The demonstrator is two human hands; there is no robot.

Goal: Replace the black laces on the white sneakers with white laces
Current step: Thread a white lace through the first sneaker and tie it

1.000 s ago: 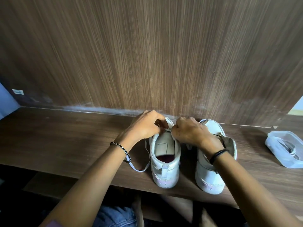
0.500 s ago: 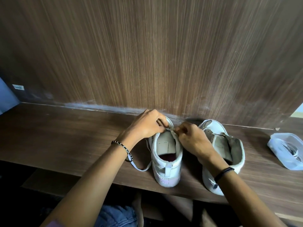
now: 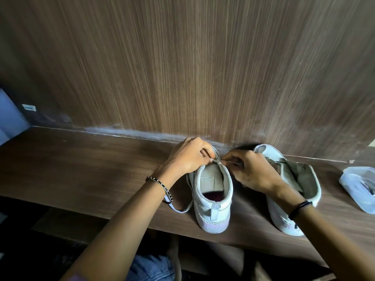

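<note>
Two white sneakers stand heel-toward-me on a dark wooden shelf (image 3: pixel 81 167). Over the front of the left sneaker (image 3: pixel 213 203), my left hand (image 3: pixel 188 157) has its fingers curled at the eyelet area and pinches the white lace (image 3: pixel 182 209). That lace trails off the sneaker's left side in a loop on the shelf. My right hand (image 3: pixel 251 171) pinches a thin white strand of the same lace just right of the tongue. The right sneaker (image 3: pixel 294 191) has its tongue folded open and shows no lace; my right wrist covers part of it.
A clear plastic container (image 3: pixel 359 189) with dark laces inside sits at the shelf's right end. A wood-grain wall (image 3: pixel 182 67) rises directly behind the sneakers. The shelf's front edge runs just below the heels, with my knees under it.
My right hand has moved left off the right sneaker toward the left sneaker's tongue and now pinches the lace there. The left hand has stayed in place.
</note>
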